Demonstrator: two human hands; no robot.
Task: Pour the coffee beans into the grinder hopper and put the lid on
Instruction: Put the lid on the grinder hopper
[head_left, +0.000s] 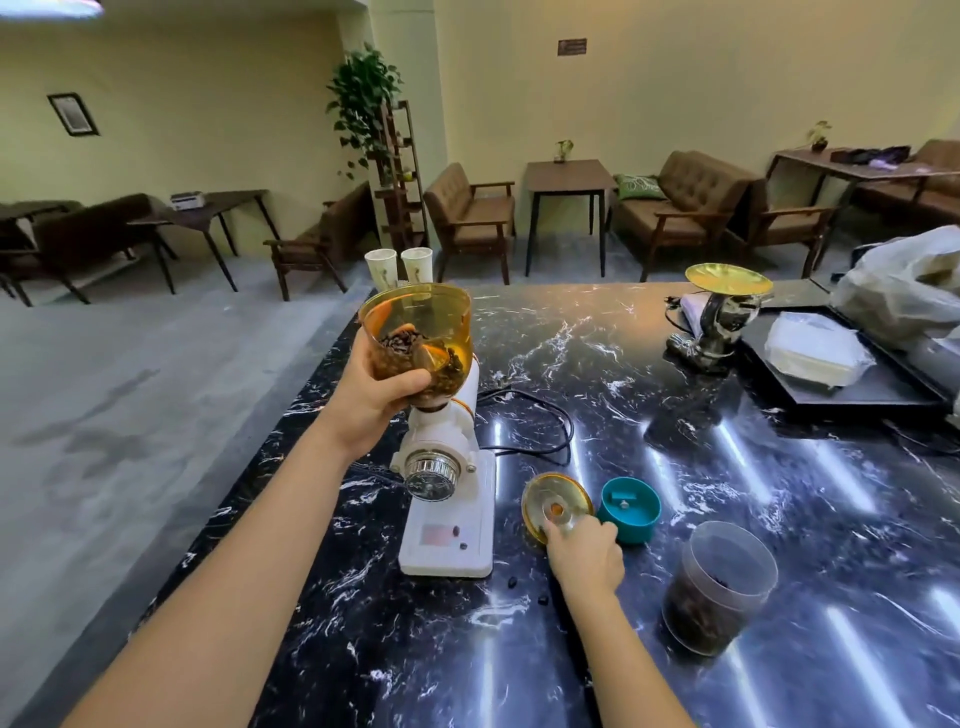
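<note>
On the dark bench, the left hand grips the bean-filled hopper atop the grinder, likely steadying it, while the right hand has its fingers pinching the lid beside it, tilted for lifting.

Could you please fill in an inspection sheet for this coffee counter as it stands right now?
Surface: black marble counter, glossy.
Job's things: amber hopper on white grinder, beans inside, lid off; amber lid tilted off the counter; clear bean jar.
Clutter: teal cap, stray beans, second grinder, tray.
Hands: left hand grips hopper; right hand fingers on lid.
Cables: black cord.
Surroundings: sofas, tables, plant.
</note>
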